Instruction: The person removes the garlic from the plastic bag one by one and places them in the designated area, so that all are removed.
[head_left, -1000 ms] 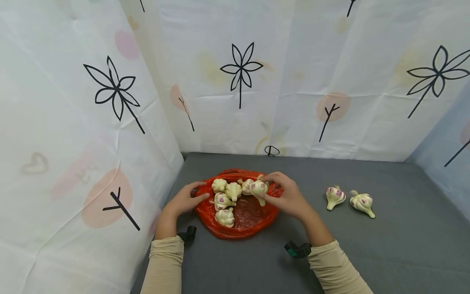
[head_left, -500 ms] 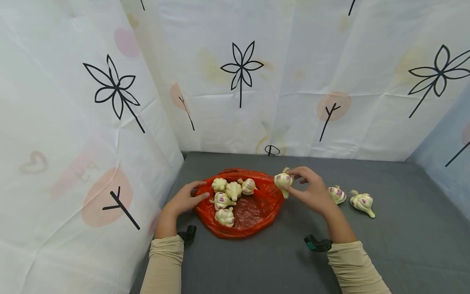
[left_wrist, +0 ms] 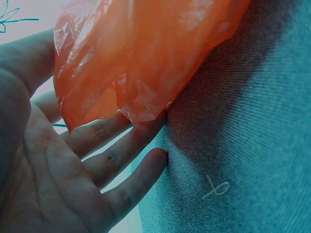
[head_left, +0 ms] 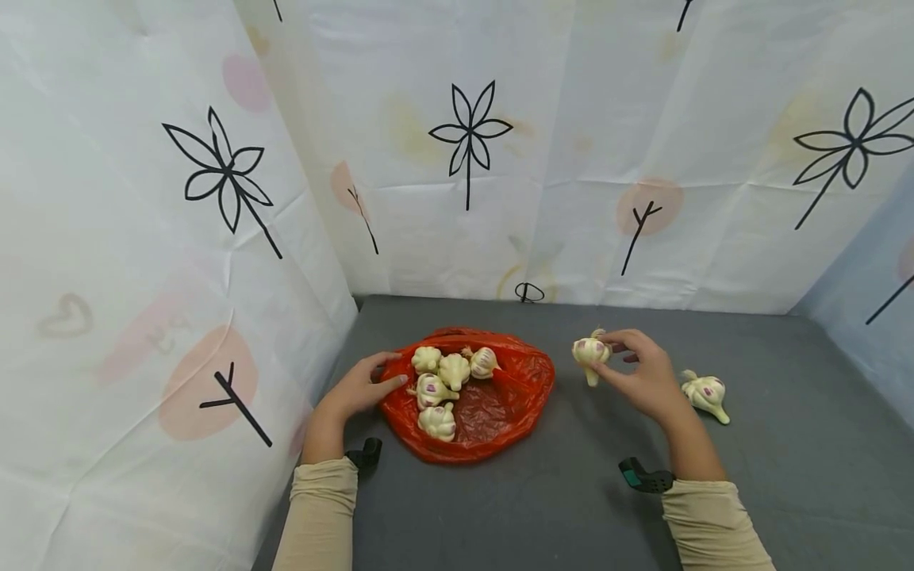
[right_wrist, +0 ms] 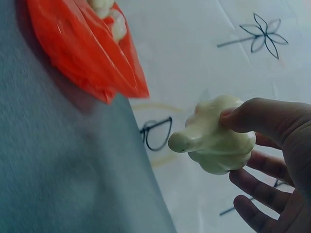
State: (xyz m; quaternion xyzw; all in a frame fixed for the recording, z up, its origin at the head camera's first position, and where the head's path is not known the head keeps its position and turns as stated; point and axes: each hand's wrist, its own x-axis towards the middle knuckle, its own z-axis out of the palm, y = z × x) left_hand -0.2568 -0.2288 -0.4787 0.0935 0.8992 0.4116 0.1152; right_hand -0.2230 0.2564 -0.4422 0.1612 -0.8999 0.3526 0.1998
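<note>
At the left of the table, a red plastic bag (head_left: 500,444) lies with its mouth spread wide and several garlic bulbs (head_left: 454,372) inside. My left hand (head_left: 360,388) holds the bag's left rim, thumb and index finger over the edge. In the left wrist view, the other fingers (left_wrist: 131,187) extend loosely below the red plastic. To the right of the bag, my right hand (head_left: 646,379) pinches a garlic bulb (head_left: 589,350) between thumb and fingertips, its stem pointing down. The right wrist view shows the thumb (right_wrist: 257,114) pressed on the bulb's side.
Another garlic bulb (head_left: 705,394) lies on the grey tabletop (head_left: 800,444) beyond my right hand. Behind and to the left stand white cloth walls (head_left: 457,246) printed with plants. A black wrist camera (head_left: 643,476) sits on the right wrist.
My right hand has lifted a garlic bulb out of the bag and carried it rightward over the table. One bulb on the table is now hidden behind that hand. The left hand stays put.
</note>
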